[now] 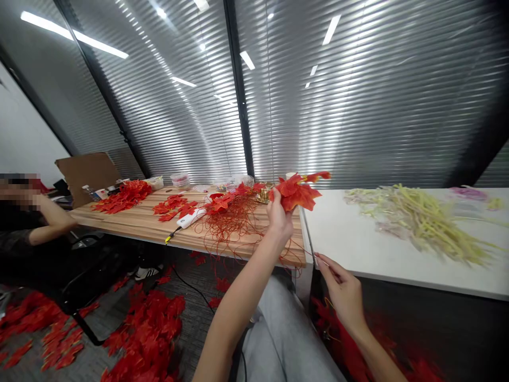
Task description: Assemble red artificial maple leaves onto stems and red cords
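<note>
As left hand (279,217) holds leaves (297,192), right hand (345,294) below

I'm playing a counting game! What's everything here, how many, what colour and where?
Wood table: one, brown, centre-left
White table: one, white, right
Leaves: many, red, held up, on wood table, on floor
String: uncountable tangle, red, on wood table
Strips: many, yellow-green, on white table
Device: one, white, beside string
Cord: one, black, below wood table
Tubs: two-plus, clear, wood table's back
Cardboard: one, brown, far left
Blinds: several, grey, behind
Chair: one, black, lower left
Other person: one, dark-clothed, far left
Trousers: one pair, grey, bottom centre
Left hand: one, centre, holding leaves
Right hand: one, lower right, pinching string
</note>
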Demonstrator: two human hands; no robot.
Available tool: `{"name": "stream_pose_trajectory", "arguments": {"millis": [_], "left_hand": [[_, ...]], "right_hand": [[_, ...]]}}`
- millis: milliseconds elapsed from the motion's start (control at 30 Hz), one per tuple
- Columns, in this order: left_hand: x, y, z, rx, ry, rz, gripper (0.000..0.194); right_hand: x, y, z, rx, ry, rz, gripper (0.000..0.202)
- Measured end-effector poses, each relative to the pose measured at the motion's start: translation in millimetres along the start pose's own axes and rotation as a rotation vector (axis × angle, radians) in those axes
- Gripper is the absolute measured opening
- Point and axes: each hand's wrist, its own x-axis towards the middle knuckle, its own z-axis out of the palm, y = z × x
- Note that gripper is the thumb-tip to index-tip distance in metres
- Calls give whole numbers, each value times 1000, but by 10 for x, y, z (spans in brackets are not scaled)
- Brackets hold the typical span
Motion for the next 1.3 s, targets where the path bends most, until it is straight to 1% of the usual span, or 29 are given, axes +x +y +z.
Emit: {"name": "stream_pose_trajectory", "arguments": {"millis": [33, 67, 167, 200, 267, 333, 367, 400, 433, 467, 533, 567, 600, 667, 733, 800, 867, 1000, 1067, 1200, 1300], "left_hand": [[-87, 12, 60, -18, -50, -86, 27], [-185, 25, 121, -11, -113, -138, 27], [-513, 78, 279, 80, -368, -197, 30], [-612, 99, 308, 120, -461, -185, 33], [-745, 135, 305, 243, -615, -107, 34], [-750, 153, 208, 392, -699, -39, 31], [-700, 154, 125, 437, -694, -37, 30], [-619, 148, 22, 443, -639, -47, 30], [-517, 138, -98, 424, -539, -58, 29], [-403, 123, -230, 387, -412, -75, 26], [-190, 89, -513, 273, -166, -160, 18], [-110, 71, -653, 247, -67, -163, 14], [-59, 55, -786, 250, -13, -151, 12], [-48, 24, -1015, 299, 15, -153, 15], [-143, -5, -1186, 360, -7, -151, 21], [-302, -33, -1302, 404, -48, -140, 27], [-482, -59, -1378, 434, -101, -146, 33], [-794, -88, -1456, 455, -175, -166, 37], [-904, -86, -1468, 452, -204, -181, 36], [-1047, -41, -1460, 400, -235, -267, 31], [-1135, 28, -1459, 350, -208, -296, 26]], "right_hand": [[24, -19, 18, 0, -6, -9, 39], [49, -38, 25, -1, -7, -18, 38], [117, -77, -5, 3, -3, -41, 37], [135, -76, -28, 0, 0, -43, 36], [164, -47, -83, -19, 9, -37, 37], [189, 15, -137, -54, 20, -18, 37], [202, 52, -158, -65, 39, -10, 37], [214, 89, -174, -69, 57, -4, 38], [227, 125, -184, -58, 74, -2, 38], [236, 155, -187, -38, 82, 0, 39], [243, 199, -180, 13, 67, 4, 37], [237, 213, -171, 28, 44, 9, 36], [224, 221, -159, 35, 21, 14, 35], [175, 227, -130, 35, -6, 17, 34], [101, 220, -98, 34, -29, 18, 34], [9, 203, -71, 37, -55, 11, 33], [-93, 171, -56, 30, -78, -25, 30], [-286, 55, -67, 12, -78, -148, 25], [-356, -20, -83, 40, -104, -168, 23], [-434, -143, -98, 145, -193, -156, 22], [-478, -198, -109, 200, -225, -101, 24]]}}
